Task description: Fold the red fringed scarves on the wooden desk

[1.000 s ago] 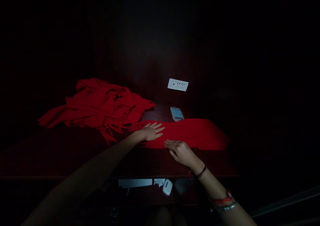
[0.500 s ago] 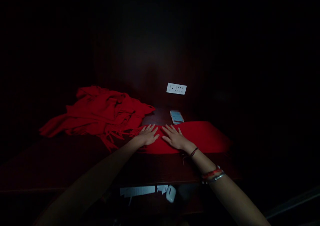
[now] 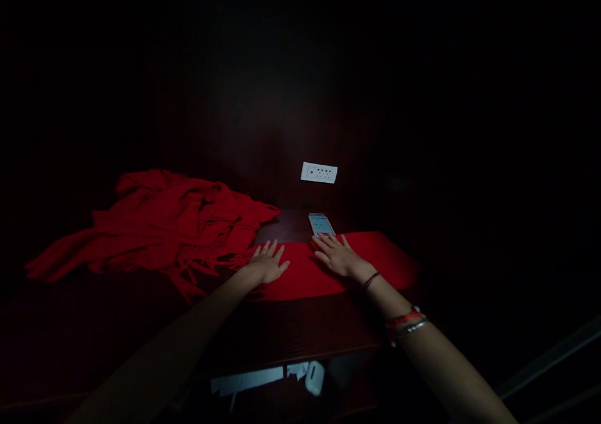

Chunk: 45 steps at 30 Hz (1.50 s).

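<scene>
A red fringed scarf [image 3: 300, 274] lies flat in a long folded strip on the dark wooden desk [image 3: 282, 330]. My left hand [image 3: 267, 265] rests palm down on its left part, close to the fringe, fingers spread. Farther right, my right hand [image 3: 340, 257] lies palm down on the same strip, its fingers also spread, with the fingertips by the near edge of a phone [image 3: 322, 224] with a lit screen. Neither hand grips anything. To the left, a crumpled heap of red fringed cloth [image 3: 178, 223] covers part of the desk; whether it joins the strip I cannot tell.
A white socket panel [image 3: 319, 172] is set in the dark wall behind the desk. Under the desk's front edge, a lower shelf holds pale papers [image 3: 248, 380] and a small white rounded case [image 3: 314, 378]. The surroundings are very dark.
My hands have moved apart over the strip, the right one toward the right and the left one toward the left. The view has shifted slightly. Both hands stay flat.
</scene>
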Each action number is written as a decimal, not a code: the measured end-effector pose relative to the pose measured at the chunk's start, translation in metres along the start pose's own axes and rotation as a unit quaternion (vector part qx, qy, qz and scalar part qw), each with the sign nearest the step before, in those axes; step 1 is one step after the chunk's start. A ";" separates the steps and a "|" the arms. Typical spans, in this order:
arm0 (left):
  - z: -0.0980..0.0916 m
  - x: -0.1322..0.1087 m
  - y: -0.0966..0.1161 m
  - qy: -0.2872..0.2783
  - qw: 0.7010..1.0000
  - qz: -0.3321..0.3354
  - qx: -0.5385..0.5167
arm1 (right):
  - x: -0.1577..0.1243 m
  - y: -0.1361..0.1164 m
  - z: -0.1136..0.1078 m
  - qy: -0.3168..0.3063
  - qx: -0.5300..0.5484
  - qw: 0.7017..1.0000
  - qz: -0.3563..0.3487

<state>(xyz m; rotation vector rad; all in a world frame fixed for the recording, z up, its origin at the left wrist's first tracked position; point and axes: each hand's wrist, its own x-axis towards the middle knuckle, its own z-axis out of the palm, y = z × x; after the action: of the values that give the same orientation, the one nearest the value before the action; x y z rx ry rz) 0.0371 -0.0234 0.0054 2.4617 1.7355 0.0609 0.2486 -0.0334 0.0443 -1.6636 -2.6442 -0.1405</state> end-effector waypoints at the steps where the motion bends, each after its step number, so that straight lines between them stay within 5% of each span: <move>1: 0.001 0.000 0.000 0.004 1.000 -0.002 0.001 | 0.006 -0.010 0.003 -0.008 0.014 0.999 -0.034; 5: 0.000 -0.002 -0.002 0.006 1.000 0.000 0.015 | 0.020 -0.018 0.019 -0.060 0.025 0.996 -0.053; 13: 0.000 -0.001 -0.003 0.000 1.000 0.002 0.023 | -0.014 0.083 0.006 -0.032 -0.008 0.985 0.169; 16: 0.001 0.002 -0.004 -0.004 1.000 0.004 0.024 | -0.033 0.062 -0.004 0.047 -0.009 0.992 0.113; 20: -0.001 0.003 -0.012 0.030 0.999 0.022 0.025 | -0.054 -0.013 -0.003 0.078 0.019 0.982 -0.174; 22: -0.003 0.004 -0.019 0.072 0.997 0.030 0.019 | -0.059 -0.042 0.001 0.081 0.011 0.972 -0.220; 27: -0.013 0.011 -0.039 0.115 0.985 -0.017 -0.131 | -0.051 -0.061 0.003 0.077 -0.071 0.967 -0.233; 38: -0.050 0.029 -0.045 0.017 0.938 -0.040 -0.344 | -0.031 -0.093 0.001 0.140 -0.086 0.960 -0.228; 42: -0.068 0.031 -0.038 -0.003 0.917 -0.026 -0.398 | -0.028 -0.086 -0.008 0.183 0.017 0.971 -0.151; 45: -0.091 0.039 -0.018 -0.015 0.870 -0.006 -0.492 | -0.031 -0.061 -0.026 0.281 0.157 0.945 -0.049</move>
<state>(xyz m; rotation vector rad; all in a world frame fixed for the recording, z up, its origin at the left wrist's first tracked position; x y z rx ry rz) 0.0234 0.0267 0.0913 1.6563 1.2137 0.7063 0.2062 -0.0899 0.0646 -1.1736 -2.1759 -0.1558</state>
